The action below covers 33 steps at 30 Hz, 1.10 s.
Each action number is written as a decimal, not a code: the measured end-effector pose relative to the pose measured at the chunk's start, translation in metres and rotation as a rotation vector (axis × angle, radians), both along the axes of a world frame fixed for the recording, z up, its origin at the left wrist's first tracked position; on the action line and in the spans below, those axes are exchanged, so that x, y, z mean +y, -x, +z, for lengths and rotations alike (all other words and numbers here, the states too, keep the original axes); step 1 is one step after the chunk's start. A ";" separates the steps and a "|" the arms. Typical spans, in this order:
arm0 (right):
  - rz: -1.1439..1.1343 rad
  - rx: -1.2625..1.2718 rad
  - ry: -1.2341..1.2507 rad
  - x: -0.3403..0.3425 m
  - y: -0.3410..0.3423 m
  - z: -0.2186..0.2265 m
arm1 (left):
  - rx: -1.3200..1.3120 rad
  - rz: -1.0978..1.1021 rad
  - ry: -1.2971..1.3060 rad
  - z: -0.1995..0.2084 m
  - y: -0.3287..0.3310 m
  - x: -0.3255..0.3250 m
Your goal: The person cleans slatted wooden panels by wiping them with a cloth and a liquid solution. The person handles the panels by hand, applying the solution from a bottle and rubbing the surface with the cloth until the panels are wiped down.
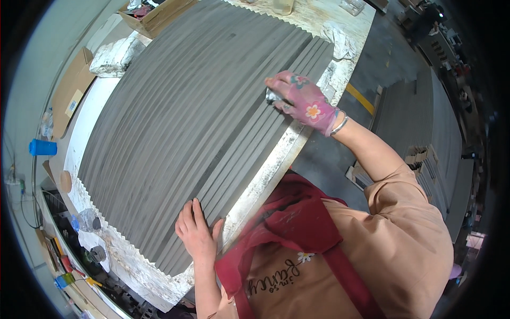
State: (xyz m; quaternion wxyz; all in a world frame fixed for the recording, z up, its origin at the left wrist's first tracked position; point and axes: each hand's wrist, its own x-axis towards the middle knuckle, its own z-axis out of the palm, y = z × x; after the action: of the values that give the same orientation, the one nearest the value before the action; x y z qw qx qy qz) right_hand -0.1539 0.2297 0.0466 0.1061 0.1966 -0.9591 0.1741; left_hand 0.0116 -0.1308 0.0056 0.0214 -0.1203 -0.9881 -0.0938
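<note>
Long grey strips [186, 111] lie side by side across the table in front of me, their ends making a jagged edge. Several strips nearest me sit apart from the rest, with a darker gap between. My right hand [308, 103], in a pink flowered glove, is closed around a small whitish-grey wad [272, 96] and presses it on the strips toward their far end. What the wad is made of is too small to tell. My bare left hand [199, 231] rests on the near end of the strips, fingers stretched out and thumb apart, holding nothing.
The stained white table [260, 183] runs along my front. Around the strips are a white wrapped bundle [114, 57], an open cardboard box [156, 18], crumpled white plastic [340, 42] and a clear bottle [86, 219]. Grey boards [406, 114] are stacked on the floor to the right.
</note>
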 end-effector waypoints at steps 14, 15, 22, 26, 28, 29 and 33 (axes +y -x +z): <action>0.067 -0.056 -0.052 0.011 0.010 -0.019 | -0.021 0.002 -0.018 0.004 0.002 0.002; 0.067 -0.056 -0.051 0.017 0.014 -0.024 | -0.021 0.002 -0.017 0.004 0.002 0.002; 0.105 0.099 -0.070 0.023 0.016 -0.014 | -0.018 0.001 -0.022 0.003 0.003 0.002; -0.017 0.036 -0.185 0.041 0.026 -0.037 | 0.007 -0.016 -0.005 0.004 0.003 0.000; -0.218 0.034 -0.213 0.063 0.042 -0.025 | 0.004 -0.015 -0.001 0.003 0.002 0.000; -0.228 0.053 -0.169 0.065 0.040 -0.018 | 0.000 -0.010 0.004 0.003 0.002 0.000; -0.002 0.056 0.020 0.024 0.015 -0.003 | -0.011 -0.010 -0.017 0.001 0.002 0.001</action>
State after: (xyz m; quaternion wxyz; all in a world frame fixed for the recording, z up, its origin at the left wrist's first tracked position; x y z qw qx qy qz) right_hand -0.1684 0.2537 0.0439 0.1348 0.1992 -0.9542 0.1780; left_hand 0.0092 -0.1301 0.0071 0.0165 -0.1246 -0.9867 -0.1028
